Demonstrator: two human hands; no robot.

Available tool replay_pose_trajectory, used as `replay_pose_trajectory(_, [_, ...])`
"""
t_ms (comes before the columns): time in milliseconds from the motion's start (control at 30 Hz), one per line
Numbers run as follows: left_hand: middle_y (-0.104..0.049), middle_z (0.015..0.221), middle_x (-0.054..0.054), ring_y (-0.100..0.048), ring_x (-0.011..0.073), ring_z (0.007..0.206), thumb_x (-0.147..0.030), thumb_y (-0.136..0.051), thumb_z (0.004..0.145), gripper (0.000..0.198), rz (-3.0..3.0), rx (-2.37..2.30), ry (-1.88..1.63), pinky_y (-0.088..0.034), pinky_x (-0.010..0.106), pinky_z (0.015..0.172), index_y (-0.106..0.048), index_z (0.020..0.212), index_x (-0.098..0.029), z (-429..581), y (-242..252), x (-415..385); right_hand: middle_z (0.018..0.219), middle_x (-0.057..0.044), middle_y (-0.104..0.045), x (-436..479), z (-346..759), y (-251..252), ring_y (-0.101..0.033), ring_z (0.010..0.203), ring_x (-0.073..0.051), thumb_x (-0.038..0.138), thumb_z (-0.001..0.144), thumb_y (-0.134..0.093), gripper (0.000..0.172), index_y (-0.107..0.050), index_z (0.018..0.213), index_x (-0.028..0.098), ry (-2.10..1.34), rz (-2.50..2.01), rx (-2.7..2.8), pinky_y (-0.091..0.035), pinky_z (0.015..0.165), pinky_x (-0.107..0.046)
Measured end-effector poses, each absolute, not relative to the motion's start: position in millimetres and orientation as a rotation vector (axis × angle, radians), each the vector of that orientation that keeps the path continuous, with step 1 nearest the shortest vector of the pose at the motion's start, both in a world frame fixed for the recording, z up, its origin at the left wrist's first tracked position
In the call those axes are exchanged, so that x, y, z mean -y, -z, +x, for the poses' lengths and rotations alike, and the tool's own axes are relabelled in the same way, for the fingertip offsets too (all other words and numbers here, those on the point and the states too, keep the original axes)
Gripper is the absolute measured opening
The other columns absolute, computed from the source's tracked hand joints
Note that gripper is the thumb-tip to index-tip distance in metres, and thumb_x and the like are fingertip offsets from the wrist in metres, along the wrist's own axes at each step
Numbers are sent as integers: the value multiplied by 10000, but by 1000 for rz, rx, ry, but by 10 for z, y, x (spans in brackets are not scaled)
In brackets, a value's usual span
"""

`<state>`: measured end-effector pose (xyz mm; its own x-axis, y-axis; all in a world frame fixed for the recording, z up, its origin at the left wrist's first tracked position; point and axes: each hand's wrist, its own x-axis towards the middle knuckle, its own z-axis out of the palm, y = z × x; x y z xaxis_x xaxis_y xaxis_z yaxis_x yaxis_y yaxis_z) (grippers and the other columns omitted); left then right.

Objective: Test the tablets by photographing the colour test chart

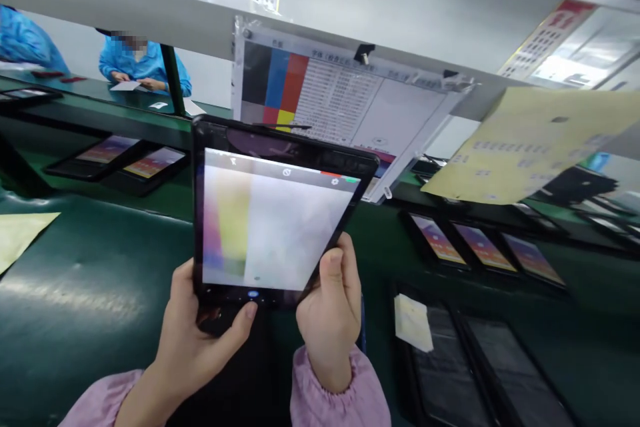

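I hold a black tablet (pixel 280 213) upright in front of me with both hands. Its screen is lit and shows a blurred camera picture with yellow and pale patches. My left hand (pixel 200 340) grips the lower left corner, thumb near the button at the bottom edge. My right hand (pixel 330 313) clasps the lower right edge, thumb lying on the bezel. Both wrists wear pink elastic cuffs. Behind the tablet hangs a colour test chart (pixel 320 90) with black, blue, red and yellow squares and printed tables.
A dark green conveyor belt (pixel 90 280) runs below. Lit tablets lie on it at left (pixel 117 157) and right (pixel 480 247); dark tablets (pixel 450 373), one with a paper slip (pixel 413 323), lie lower right. A yellow sheet (pixel 540 147) hangs right. A person in blue (pixel 145 63) works across the line.
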<state>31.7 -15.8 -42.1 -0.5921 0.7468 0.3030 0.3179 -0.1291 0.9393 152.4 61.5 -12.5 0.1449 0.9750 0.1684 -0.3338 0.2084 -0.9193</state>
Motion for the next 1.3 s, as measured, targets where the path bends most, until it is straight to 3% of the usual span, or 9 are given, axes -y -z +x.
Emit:
replay_pose_trajectory(100, [-560, 1061, 19, -631, 149, 809, -429, -781, 825, 581, 1190, -1831, -1788, -557, 231, 612, -466, 1278, -245, 325, 420, 151, 1279, -87, -742, -594, 1550, 66, -657, 1276, -307, 630, 984, -633, 480, -724, 1272, 258, -1151, -831, 1021, -593, 1003, -448])
replay_pose_trajectory(233, [-563, 998, -7, -607, 125, 752, -397, -801, 811, 566, 1189, -1822, -1800, -527, 210, 582, -479, 1250, -243, 353, 393, 151, 1185, -84, -758, -564, 1568, -31, -696, 1195, -293, 610, 1040, -544, 450, -724, 1246, 253, -1202, -710, 1136, -625, 906, -405])
replay_pose_trajectory(400, [-581, 944, -16, -594, 124, 681, -398, -790, 823, 532, 1219, -1811, -1804, -514, 223, 538, -480, 1228, -247, 367, 389, 168, 1162, -80, -755, -540, 1582, -93, -735, 1034, -269, 604, 1043, -542, 430, -730, 1211, 255, -1188, -674, 1148, -637, 824, -388])
replay_pose_trajectory(633, [-591, 974, -5, -620, 139, 731, -421, -791, 818, 533, 1231, -1842, -1791, -532, 234, 561, -487, 1221, -249, 363, 380, 174, 1094, -50, -760, -521, 1587, -123, -744, 978, -239, 576, 1047, -562, 368, -734, 1191, 284, -1227, -611, 1136, -639, 786, -359])
replay_pose_trajectory(967, [-624, 908, -20, -626, 139, 672, -433, -804, 802, 541, 1181, -1835, -1800, -532, 236, 536, -497, 1204, -238, 389, 350, 161, 1204, -63, -765, -532, 1595, -13, -690, 1218, -297, 651, 983, -623, 470, -733, 1264, 291, -1138, -788, 1057, -626, 922, -433])
replay_pose_trajectory(1300, [-569, 862, -29, -541, 129, 588, -512, -781, 832, 524, 1229, -1841, -1759, -469, 245, 491, -507, 1198, -255, 325, 434, 194, 1246, -68, -756, -519, 1588, -19, -679, 1252, -304, 628, 998, -611, 450, -717, 1266, 283, -1127, -802, 1066, -632, 932, -438])
